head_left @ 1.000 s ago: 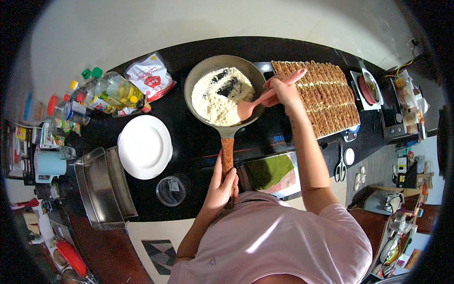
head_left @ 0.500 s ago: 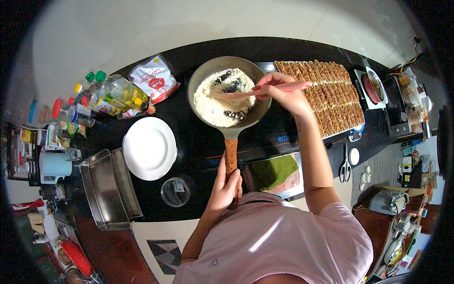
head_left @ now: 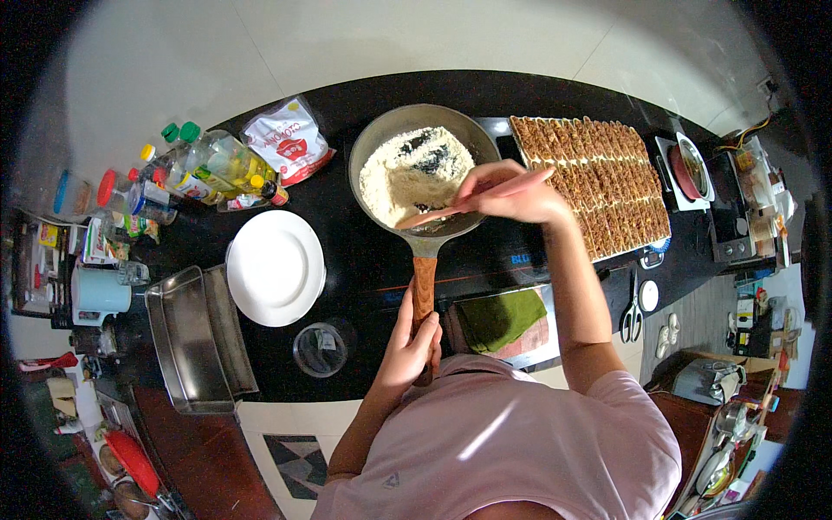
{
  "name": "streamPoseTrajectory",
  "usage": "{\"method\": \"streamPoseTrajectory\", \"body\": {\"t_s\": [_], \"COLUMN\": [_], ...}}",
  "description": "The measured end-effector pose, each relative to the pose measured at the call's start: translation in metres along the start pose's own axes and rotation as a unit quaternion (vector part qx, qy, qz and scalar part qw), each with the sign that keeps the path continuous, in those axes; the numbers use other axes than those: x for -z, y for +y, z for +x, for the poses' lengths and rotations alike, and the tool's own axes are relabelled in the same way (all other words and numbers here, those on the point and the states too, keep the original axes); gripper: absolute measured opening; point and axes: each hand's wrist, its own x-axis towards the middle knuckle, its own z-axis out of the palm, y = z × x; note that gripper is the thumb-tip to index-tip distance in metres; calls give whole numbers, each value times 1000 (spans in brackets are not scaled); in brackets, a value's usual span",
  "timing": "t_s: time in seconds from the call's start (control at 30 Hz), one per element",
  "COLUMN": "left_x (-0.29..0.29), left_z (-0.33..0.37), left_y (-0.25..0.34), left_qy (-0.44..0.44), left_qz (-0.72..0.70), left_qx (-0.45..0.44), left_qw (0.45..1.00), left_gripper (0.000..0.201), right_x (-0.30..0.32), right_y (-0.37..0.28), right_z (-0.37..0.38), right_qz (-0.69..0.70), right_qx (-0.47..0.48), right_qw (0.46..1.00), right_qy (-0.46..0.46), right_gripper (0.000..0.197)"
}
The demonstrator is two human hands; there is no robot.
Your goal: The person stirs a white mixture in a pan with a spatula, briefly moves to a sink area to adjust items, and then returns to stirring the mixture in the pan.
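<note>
A grey frying pan [head_left: 479, 143] stands on the black counter, holding a heap of pale, flour-like powder [head_left: 388, 186]. Dark patches of the pan's bottom show through the powder. My left hand [head_left: 412, 348] is wrapped around the pan's wooden handle [head_left: 424, 282]. In my right hand [head_left: 507, 198], over the pan's right side, is a pink spatula [head_left: 524, 180]. Its blade end rests in the powder at the near side of the pan, and its handle end sticks out to the right above the hand. My right fingers are slightly blurred.
Right of the pan lies a large tray of brown crumbly pieces [head_left: 598, 186]. To the left are a white plate [head_left: 273, 269], metal tins [head_left: 186, 342], a clear container [head_left: 319, 350], bottles [head_left: 217, 165] and a plastic bag [head_left: 286, 143]. A green cloth [head_left: 503, 319] and scissors [head_left: 632, 316] lie nearer me.
My right hand has moved down toward me, drawing the spatula's blade from the middle of the powder to the pan's near side. My left hand keeps its hold on the handle.
</note>
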Motion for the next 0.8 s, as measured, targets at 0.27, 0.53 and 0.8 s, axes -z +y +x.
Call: {"method": "streamPoseTrajectory", "body": {"t_s": [0.27,0.53,0.8], "left_x": [-1,1,0], "left_z": [-3,-1,0], "left_y": [8,0,-1], "left_qy": [-11,-5,-14], "left_qz": [-38,-14,-25], "left_qx": [11,1,-15], "left_qw": [999,1000,999], "left_gripper": [64,61,61], "right_x": [-82,-52,3], "right_y": [-12,9,27], "right_z": [19,32,24], "right_qz": [-255,-339,-200], "right_qx": [153,159,67], "right_qw": [951,882,909], "right_qy": [83,285,359], "right_gripper": [24,10,9]}}
